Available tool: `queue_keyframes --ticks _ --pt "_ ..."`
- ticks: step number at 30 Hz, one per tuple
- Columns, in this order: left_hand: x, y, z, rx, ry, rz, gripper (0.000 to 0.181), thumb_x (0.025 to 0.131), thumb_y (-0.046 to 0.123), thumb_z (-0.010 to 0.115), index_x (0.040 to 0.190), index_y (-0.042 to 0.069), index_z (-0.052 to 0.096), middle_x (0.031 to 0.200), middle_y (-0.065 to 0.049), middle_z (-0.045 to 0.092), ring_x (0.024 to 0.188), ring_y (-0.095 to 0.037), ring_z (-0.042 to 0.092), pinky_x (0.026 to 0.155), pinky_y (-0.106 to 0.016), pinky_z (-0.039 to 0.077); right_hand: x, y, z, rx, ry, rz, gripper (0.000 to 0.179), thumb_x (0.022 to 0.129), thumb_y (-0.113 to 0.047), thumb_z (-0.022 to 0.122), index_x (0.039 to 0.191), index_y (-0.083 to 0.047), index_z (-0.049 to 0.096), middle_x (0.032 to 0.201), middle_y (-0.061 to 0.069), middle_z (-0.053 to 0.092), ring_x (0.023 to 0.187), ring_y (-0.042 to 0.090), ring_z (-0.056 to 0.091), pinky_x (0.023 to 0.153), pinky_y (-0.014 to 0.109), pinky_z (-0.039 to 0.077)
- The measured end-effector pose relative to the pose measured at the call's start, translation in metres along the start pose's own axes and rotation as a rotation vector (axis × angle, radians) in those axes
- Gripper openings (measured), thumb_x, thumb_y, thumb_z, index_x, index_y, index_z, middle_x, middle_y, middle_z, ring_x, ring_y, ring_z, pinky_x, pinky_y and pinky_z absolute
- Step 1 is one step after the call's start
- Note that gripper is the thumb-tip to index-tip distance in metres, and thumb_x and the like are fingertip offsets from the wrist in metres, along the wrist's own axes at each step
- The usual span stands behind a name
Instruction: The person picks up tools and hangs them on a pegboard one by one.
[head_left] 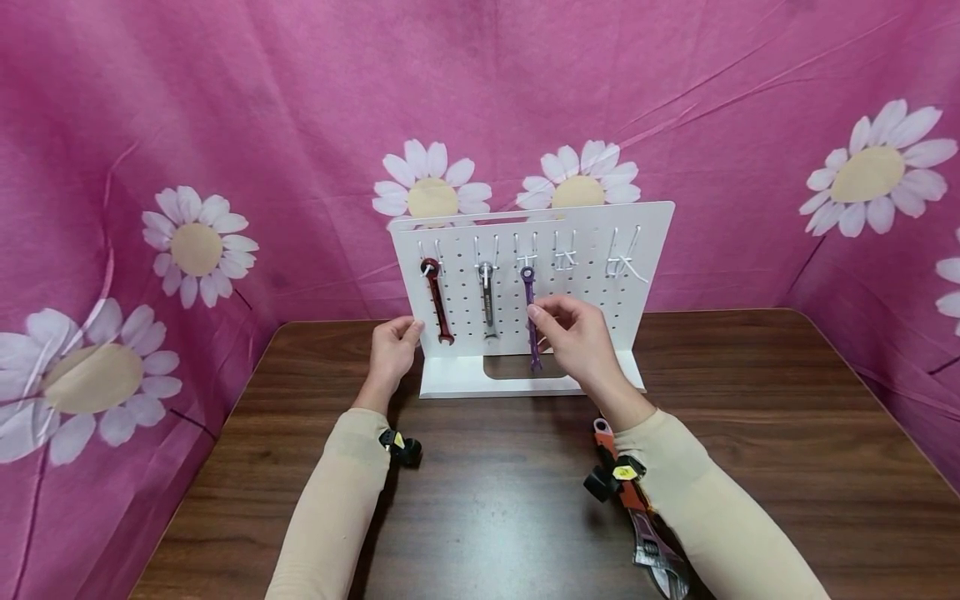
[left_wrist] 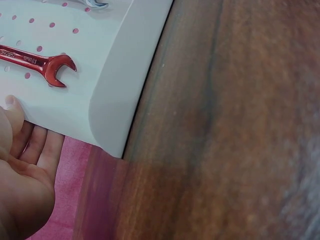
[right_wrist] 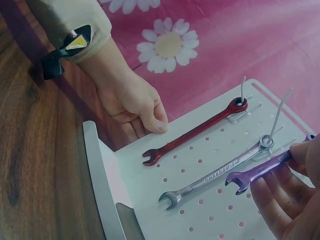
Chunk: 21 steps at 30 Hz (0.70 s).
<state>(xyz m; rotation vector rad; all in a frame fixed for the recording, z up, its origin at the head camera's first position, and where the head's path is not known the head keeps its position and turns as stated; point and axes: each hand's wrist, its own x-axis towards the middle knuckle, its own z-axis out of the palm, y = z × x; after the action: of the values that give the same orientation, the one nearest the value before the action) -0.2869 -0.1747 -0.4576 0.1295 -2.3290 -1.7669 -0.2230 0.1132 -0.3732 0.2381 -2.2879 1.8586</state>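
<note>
A white pegboard stand (head_left: 461, 325) stands upright on the table. My left hand (head_left: 393, 350) pinches its left edge, thumb in front and fingers behind, as the left wrist view shows. My right hand (head_left: 581, 337) holds a purple combination wrench (head_left: 531, 321) between thumb and fingers, ring end up at the middle hook; whether the hook carries it I cannot tell. Left of it hang a silver wrench (right_wrist: 215, 175) and, nearest my left hand, a red wrench (right_wrist: 195, 131), both by their ring ends with open ends down.
Two more white hooks, one a wire hook (head_left: 625, 262), stick out at the board's right. An adjustable wrench with an orange handle (head_left: 630, 493) lies on the wooden table (head_left: 480, 500), partly under my right forearm. Pink flowered cloth (head_left: 315, 108) surrounds the table.
</note>
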Motion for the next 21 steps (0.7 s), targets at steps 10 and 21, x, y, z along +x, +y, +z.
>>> queue_keyframes --ticks 10,21 --pt "0.001 -0.002 0.0 -0.006 0.001 -0.002 0.022 0.107 0.01 0.067 0.116 -0.008 0.078 0.11 -0.023 0.079 0.084 -0.006 0.066 0.077 -0.014 0.055 0.01 0.005 0.002 0.02 0.009 0.108 0.029 0.108 -0.016 0.069 0.12 0.009 0.073 0.088 0.002 0.067 0.075 0.012 0.066 0.072 0.037 0.067" --pt "0.001 -0.002 -0.001 0.01 -0.008 -0.009 0.023 0.108 0.011 0.066 0.117 -0.007 0.078 0.112 -0.022 0.078 0.088 -0.006 0.067 0.08 -0.016 0.057 0.029 0.013 0.006 0.066 0.018 0.205 0.032 0.108 -0.02 0.07 0.119 0.009 0.074 0.093 0.003 0.068 0.076 0.011 0.066 0.074 0.03 0.066"
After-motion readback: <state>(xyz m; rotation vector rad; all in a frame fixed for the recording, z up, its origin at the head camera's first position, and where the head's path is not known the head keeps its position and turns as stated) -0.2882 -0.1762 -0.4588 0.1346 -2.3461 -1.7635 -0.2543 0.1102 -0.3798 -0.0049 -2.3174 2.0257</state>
